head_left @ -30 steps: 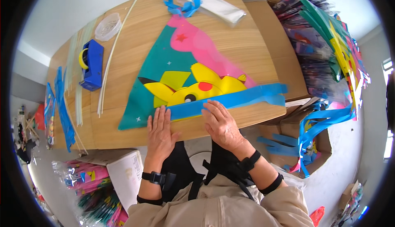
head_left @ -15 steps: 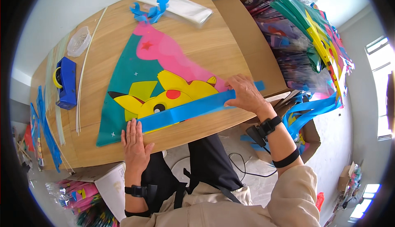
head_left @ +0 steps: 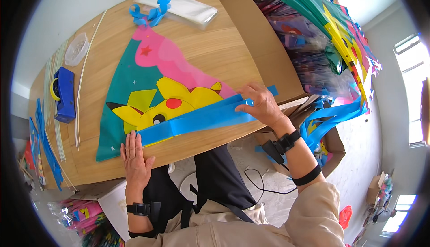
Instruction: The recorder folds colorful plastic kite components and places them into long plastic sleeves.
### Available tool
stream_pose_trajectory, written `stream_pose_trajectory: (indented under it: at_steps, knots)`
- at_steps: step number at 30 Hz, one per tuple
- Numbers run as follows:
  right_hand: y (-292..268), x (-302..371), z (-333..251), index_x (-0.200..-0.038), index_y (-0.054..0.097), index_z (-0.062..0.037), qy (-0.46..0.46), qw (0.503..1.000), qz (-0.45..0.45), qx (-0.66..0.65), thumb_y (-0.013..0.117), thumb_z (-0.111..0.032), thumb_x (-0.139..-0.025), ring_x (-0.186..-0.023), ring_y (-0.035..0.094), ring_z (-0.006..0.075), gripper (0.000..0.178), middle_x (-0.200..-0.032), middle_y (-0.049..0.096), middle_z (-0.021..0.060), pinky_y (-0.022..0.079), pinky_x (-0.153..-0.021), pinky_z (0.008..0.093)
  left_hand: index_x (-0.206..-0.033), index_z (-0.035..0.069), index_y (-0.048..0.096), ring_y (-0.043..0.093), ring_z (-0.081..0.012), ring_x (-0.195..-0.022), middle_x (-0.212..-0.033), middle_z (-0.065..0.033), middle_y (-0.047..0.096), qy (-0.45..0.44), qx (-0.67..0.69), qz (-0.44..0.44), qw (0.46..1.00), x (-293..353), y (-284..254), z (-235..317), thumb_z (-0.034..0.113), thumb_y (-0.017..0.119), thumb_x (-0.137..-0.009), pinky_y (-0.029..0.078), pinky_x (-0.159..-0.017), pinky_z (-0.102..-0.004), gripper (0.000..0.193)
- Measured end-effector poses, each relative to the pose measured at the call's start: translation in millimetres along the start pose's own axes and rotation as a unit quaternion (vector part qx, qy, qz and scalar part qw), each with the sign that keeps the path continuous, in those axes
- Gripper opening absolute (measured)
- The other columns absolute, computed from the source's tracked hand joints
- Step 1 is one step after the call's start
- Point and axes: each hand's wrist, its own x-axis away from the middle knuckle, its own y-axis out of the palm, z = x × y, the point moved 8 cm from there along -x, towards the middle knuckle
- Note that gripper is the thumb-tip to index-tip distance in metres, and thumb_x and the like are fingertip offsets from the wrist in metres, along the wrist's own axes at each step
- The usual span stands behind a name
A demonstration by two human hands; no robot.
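Blue plastic ribbon [head_left: 192, 120] is stretching between the two hands, its long side slanting from the left hand [head_left: 136, 166] up and across to the right hand [head_left: 259, 104]. It is lying along the near edge of a three-cornered kite [head_left: 168, 90] — green, pink and yellow — which is spreading out just past the hands, pink tip pointing away. The left hand is resting flat, fingers side by side and thumb out, right at the ribbon's left end. The right hand is bending over the ribbon, a little short of the other end; I cannot tell if it is pinching. Under both hands, a wooden table [head_left: 224, 58] is holding everything up. Beyond the left hand, a blue tape dispenser [head_left: 66, 95] is sitting — and past the right hand, brown cardboard [head_left: 264, 45] is leaning close to the table.
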Motion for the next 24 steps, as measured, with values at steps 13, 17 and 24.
stream_pose_trajectory:
  at_steps: [13,17,24]
  knots:
    - [-4,19,6,-0.075,0.056,-0.0055,-0.024,0.998,0.041,0.037,0.077,-0.014,-0.067,-0.086,0.056,0.0299,0.024,-0.085,0.062,0.0077,0.045,-0.076,0.0418,-0.148,0.003,0.027,0.023,-0.0331,-0.143,-0.153,-0.0159,0.027,0.007,-0.002,0.007,1.000,-1,2,1,0.036,0.057,-0.088,0.014,-0.117,-0.0514,0.074]
    - [-8,22,5,-0.072,0.055,-0.0052,-0.027,0.999,0.020,-0.032,0.074,-0.011,-0.069,-0.086,0.055,0.0307,0.020,-0.082,0.059,0.0091,0.045,-0.076,0.0420,-0.148,0.003,0.027,0.023,-0.0329,-0.143,-0.153,-0.0157,0.027,0.006,-0.004,0.008,1.000,0,2,0,0.036,0.058,-0.088,0.014,-0.117,-0.0512,0.075]
    - [6,38,7,-0.083,0.055,-0.0052,-0.055,0.991,0.031,0.117,0.074,-0.013,-0.069,-0.092,0.054,0.0312,0.025,-0.088,0.059,0.0103,0.045,-0.080,0.0429,-0.148,0.004,0.027,0.023,-0.0324,-0.143,-0.153,-0.0152,0.028,0.008,-0.011,0.008,1.000,-2,1,4,0.036,0.059,-0.087,0.014,-0.117,-0.0506,0.075]
